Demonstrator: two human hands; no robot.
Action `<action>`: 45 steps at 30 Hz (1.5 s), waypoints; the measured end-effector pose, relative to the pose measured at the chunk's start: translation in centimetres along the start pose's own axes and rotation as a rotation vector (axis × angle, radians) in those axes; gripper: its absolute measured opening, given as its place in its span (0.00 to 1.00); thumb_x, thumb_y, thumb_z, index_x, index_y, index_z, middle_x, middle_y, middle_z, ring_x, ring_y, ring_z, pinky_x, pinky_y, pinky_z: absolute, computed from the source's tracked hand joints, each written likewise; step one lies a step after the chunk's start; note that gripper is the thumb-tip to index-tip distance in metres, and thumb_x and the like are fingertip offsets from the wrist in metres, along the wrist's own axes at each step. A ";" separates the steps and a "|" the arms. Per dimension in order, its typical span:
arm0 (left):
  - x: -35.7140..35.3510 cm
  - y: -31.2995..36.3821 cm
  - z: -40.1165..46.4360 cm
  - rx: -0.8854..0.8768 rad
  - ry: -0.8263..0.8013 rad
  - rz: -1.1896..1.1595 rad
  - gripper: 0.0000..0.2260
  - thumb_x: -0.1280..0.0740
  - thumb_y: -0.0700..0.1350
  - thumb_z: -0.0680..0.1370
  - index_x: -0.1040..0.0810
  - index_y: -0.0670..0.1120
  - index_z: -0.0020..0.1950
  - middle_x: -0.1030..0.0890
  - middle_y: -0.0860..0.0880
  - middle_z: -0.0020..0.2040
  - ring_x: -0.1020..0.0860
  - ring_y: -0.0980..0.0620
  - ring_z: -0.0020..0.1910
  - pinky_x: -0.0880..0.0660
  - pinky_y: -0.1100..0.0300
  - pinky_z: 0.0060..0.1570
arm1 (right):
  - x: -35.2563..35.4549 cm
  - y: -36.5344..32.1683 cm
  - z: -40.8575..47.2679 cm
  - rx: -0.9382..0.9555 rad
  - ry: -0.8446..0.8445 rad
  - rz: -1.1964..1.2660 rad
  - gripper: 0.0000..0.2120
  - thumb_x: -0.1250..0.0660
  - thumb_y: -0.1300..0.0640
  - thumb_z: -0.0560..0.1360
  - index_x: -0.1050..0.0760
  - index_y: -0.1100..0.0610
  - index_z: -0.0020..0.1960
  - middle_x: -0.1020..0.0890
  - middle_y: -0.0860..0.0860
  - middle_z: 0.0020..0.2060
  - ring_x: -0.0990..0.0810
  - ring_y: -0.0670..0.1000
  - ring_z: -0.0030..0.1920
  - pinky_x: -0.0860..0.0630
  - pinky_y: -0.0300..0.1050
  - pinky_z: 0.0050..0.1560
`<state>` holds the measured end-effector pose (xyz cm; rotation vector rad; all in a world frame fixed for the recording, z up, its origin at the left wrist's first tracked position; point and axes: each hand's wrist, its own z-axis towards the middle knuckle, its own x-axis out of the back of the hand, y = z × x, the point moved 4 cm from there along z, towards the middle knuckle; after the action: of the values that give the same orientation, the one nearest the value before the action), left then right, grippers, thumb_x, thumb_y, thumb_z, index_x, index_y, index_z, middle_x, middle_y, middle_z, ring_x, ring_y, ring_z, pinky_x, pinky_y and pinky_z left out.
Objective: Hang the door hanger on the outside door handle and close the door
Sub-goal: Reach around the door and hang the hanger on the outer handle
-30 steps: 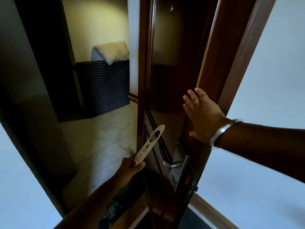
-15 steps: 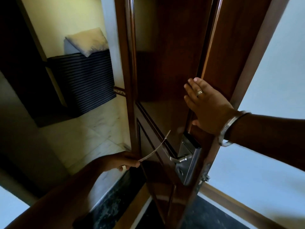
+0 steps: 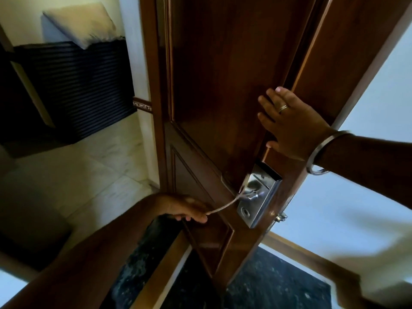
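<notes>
Door hanger (image 3: 223, 208), pale, thin, seen edge-on, pinched by left hand (image 3: 189, 210), tip at door handle (image 3: 252, 194), right hand (image 3: 287, 128) spread flat on door (image 3: 223, 85)

Door hanger (image 3: 223, 208): thin pale card, seen edge-on, slanting up to the right, its upper end at the door handle (image 3: 253, 195). Handle: silver lever on a steel lock plate near the door's edge. Door (image 3: 223, 74): dark brown panelled wood, glossy, standing open.

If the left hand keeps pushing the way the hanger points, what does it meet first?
Probably the door handle: the door hanger held by the left hand already reaches it edge-on, though depth is unclear.
</notes>
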<state>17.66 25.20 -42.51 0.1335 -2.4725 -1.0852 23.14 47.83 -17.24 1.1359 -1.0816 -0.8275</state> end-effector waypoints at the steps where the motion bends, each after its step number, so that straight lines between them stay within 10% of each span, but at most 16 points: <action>1: -1.7 -0.5 0.6 -0.030 -0.008 -0.045 0.30 0.23 0.66 0.63 0.23 0.61 0.62 0.19 0.49 0.62 0.22 0.47 0.62 0.24 0.50 0.60 | 0.0 -0.1 0.0 -0.002 0.010 -0.006 0.40 0.56 0.32 0.78 0.53 0.56 0.81 0.54 0.63 0.80 0.54 0.65 0.79 0.57 0.62 0.78; 5: -9.0 -1.4 3.4 -0.054 0.262 -0.277 0.52 0.20 0.63 0.62 0.46 0.58 0.79 0.35 0.51 0.77 0.34 0.45 0.74 0.29 0.45 0.67 | -0.1 -0.2 -0.2 -0.020 0.055 -0.022 0.39 0.56 0.33 0.78 0.50 0.57 0.81 0.51 0.63 0.80 0.50 0.65 0.79 0.53 0.61 0.78; 11: -15.5 1.3 10.0 -0.244 0.752 -0.265 0.46 0.22 0.61 0.66 0.44 0.56 0.76 0.36 0.49 0.75 0.36 0.54 0.70 0.32 0.71 0.54 | -0.8 -0.3 -0.2 -0.040 0.075 -0.017 0.39 0.54 0.33 0.78 0.47 0.57 0.80 0.48 0.63 0.80 0.47 0.65 0.79 0.51 0.61 0.78; 18: -15.9 2.6 15.3 -0.242 0.963 -0.315 0.49 0.22 0.65 0.62 0.39 0.50 0.75 0.28 0.45 0.69 0.26 0.46 0.64 0.24 0.54 0.57 | -1.8 -0.7 -0.4 -0.034 0.104 -0.057 0.37 0.53 0.35 0.79 0.47 0.57 0.80 0.46 0.63 0.79 0.46 0.65 0.79 0.49 0.61 0.77; 24: -13.2 0.3 12.6 -0.159 0.980 -0.067 0.61 0.27 0.76 0.53 0.52 0.57 0.77 0.42 0.44 0.79 0.37 0.41 0.75 0.30 0.38 0.67 | -2.2 -1.0 -0.4 -0.035 0.132 -0.104 0.37 0.54 0.35 0.78 0.45 0.57 0.80 0.45 0.63 0.79 0.45 0.65 0.78 0.49 0.61 0.77; 30: -7.2 2.4 5.9 -0.441 1.266 0.369 0.36 0.30 0.67 0.70 0.32 0.48 0.70 0.24 0.44 0.66 0.27 0.46 0.65 0.25 0.47 0.62 | -2.9 -1.1 -0.4 -0.018 0.133 -0.070 0.36 0.56 0.37 0.79 0.47 0.59 0.80 0.48 0.64 0.79 0.49 0.66 0.79 0.52 0.63 0.78; 35: -4.9 10.8 5.8 -0.602 1.154 0.779 0.22 0.36 0.64 0.76 0.24 0.48 0.59 0.19 0.48 0.54 0.23 0.51 0.53 0.30 0.62 0.53 | -3.7 -1.2 -0.5 -0.009 0.129 -0.040 0.36 0.55 0.38 0.80 0.49 0.60 0.80 0.50 0.64 0.80 0.50 0.66 0.79 0.54 0.63 0.78; 45: -3.9 13.7 9.0 -0.527 0.817 1.038 0.26 0.46 0.63 0.81 0.21 0.46 0.39 0.18 0.49 0.36 0.20 0.53 0.39 0.28 0.50 0.58 | -4.5 -1.2 -0.5 -0.004 0.097 -0.040 0.37 0.55 0.38 0.80 0.53 0.61 0.80 0.52 0.64 0.80 0.53 0.66 0.79 0.58 0.64 0.77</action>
<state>18.55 41.72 -39.38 -0.6566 -1.1662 -0.8725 22.30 51.86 -19.46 1.1858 -0.9796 -0.7966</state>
